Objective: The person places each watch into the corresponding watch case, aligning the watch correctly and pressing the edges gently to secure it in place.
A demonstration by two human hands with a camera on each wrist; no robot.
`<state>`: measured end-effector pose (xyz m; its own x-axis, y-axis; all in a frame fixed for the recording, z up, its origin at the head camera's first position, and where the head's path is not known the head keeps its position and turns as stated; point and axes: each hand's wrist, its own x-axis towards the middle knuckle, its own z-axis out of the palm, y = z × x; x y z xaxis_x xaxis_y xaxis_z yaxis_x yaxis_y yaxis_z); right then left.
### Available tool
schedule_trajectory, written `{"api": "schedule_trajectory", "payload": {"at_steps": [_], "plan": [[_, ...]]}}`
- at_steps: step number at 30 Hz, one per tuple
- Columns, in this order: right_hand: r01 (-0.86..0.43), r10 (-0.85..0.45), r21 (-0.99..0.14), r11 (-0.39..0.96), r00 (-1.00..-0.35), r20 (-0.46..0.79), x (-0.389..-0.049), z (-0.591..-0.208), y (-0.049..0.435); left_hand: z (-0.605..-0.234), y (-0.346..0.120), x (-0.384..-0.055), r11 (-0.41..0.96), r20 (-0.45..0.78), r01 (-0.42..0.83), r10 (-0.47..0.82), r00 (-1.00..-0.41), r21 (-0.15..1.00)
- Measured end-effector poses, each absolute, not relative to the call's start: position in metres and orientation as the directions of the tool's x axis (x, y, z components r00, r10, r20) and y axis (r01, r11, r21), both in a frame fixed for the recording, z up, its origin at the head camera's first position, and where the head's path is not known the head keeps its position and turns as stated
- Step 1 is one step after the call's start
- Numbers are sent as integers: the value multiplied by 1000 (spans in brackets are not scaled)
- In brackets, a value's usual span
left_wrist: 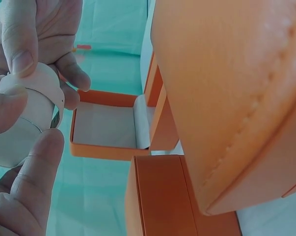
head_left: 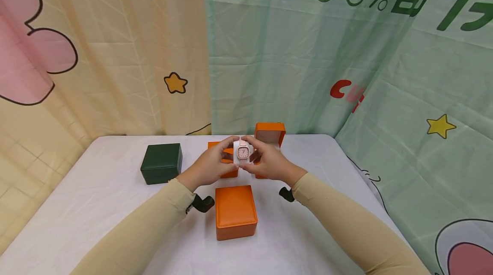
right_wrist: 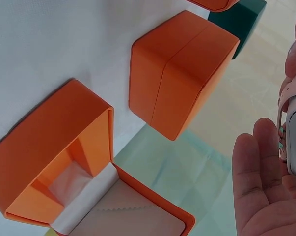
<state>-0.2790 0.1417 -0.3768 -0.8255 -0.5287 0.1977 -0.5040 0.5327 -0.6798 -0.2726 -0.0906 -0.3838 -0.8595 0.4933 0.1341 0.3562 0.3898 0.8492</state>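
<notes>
Both hands hold up a watch [head_left: 243, 152] with a square pinkish dial, its pale pink strap wrapped round a white cushion [left_wrist: 8, 142]. My left hand [head_left: 209, 164] grips the left side, thumb low and fingers at the top. On the opposite side my right hand [head_left: 274, 162] grips it likewise. In the left wrist view, fingertips press on the strap and cushion. Behind the right hand stands an orange box [head_left: 270, 127] with its lid raised; the right wrist view shows its pale lining and a hollow inside. A closed orange box [head_left: 229, 174] is partly hidden behind the left hand.
Another closed orange box [head_left: 236, 208] stands nearest me, between the forearms. A dark green box [head_left: 161, 163] is at the left. All rest on a white-covered table [head_left: 127, 189], with printed curtains [head_left: 269, 65] behind. Black devices [head_left: 203, 203] are strapped to the wrists.
</notes>
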Motion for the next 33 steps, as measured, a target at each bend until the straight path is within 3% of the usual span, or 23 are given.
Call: {"api": "schedule_trajectory", "payload": {"at_steps": [33], "plan": [[-512, -543, -690, 512, -815, 202, -281, -376, 147, -383, -85, -273, 379, 118, 331, 487, -866, 864]]}}
